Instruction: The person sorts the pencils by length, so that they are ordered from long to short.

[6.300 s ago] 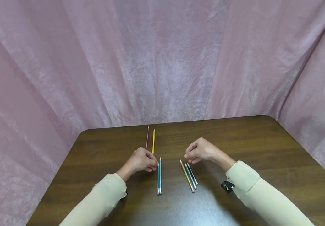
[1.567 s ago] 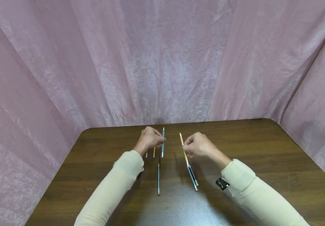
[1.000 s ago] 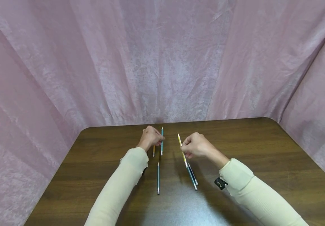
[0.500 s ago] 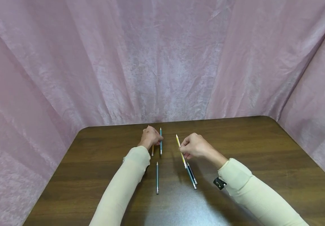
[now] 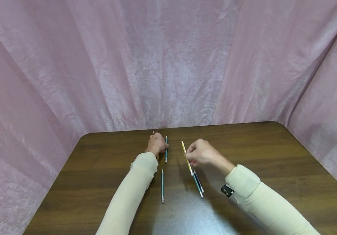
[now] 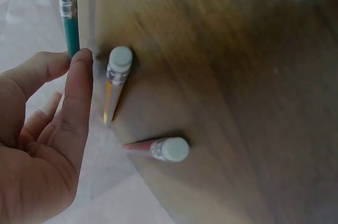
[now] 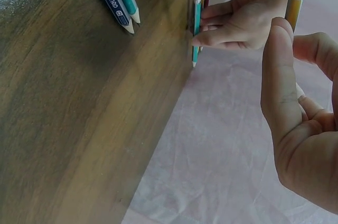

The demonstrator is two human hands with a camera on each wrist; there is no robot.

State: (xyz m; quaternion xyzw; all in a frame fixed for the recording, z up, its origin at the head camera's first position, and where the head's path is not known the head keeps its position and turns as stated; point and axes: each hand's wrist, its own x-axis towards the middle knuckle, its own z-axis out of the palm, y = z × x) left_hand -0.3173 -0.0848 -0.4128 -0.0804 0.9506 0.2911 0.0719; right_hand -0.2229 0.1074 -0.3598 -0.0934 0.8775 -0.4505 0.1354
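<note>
My left hand [image 5: 157, 143] pinches a green pencil [image 6: 71, 36] between thumb and forefinger near the table's far edge, its white eraser end toward me. Beside it lie a yellow pencil [image 6: 111, 97] and a red pencil [image 6: 143, 148], partly hidden by that hand in the head view. My right hand [image 5: 202, 151] pinches a yellow pencil [image 5: 183, 147] with its tip pointing away. Its eraser end overlaps the tips of a green pencil [image 5: 197, 186] and a navy pencil [image 7: 112, 3], which lie side by side on the table. Another green pencil [image 5: 162, 186] lies alone in the middle.
The brown wooden table [image 5: 259, 153] has rounded far corners. Pink curtains [image 5: 168, 65] hang right behind its far edge and at both sides. A dark device [image 5: 227, 191] is strapped at the right wrist.
The left hand has taken one of two paired green pencils and carried it away from me, beside the yellow and red ones. The right hand has picked up a yellow pencil and moved slightly left.
</note>
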